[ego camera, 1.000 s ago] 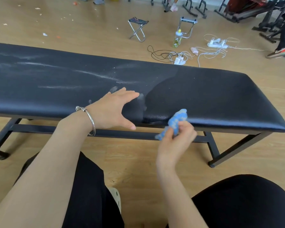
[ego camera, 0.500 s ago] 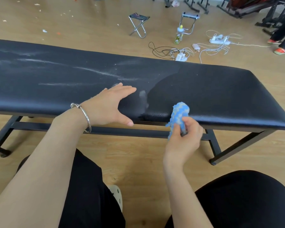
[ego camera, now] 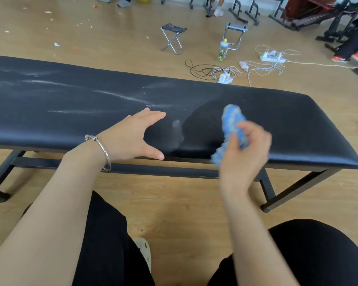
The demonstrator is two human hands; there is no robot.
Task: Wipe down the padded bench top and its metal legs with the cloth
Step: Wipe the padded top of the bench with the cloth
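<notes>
Bench top (ego camera: 70, 104), black padded vinyl, running from 9 o'clock to 3 o'clock across the head view; pale dusty streaks over its left and middle part, darker clean patch at centre right. Metal legs (ego camera: 293, 188), black, with a crossbar under the near edge, standing on a wooden floor (ego camera: 184, 203). Left hand (ego camera: 130, 139), flat on the surface at its near edge, fingers spread and the grip open, thumb hooked over the edge; silver bangle (ego camera: 103, 149) on the wrist. Right hand (ego camera: 244, 153), at 3 o'clock of the left hand, blurred, its grip closed around a blue and white cloth (ego camera: 233, 122); the bunched cloth sticks up out of the fist over the clean patch near the front edge, whether it touches the surface cannot be told. Black-clad knees at 6 o'clock, a shoe toe between them. Beyond the bench, at 12 o'clock: folding stool (ego camera: 173, 37), bottle (ego camera: 222, 50), tangled cables with a power strip (ego camera: 272, 56), frames of gym equipment along the top edge.
</notes>
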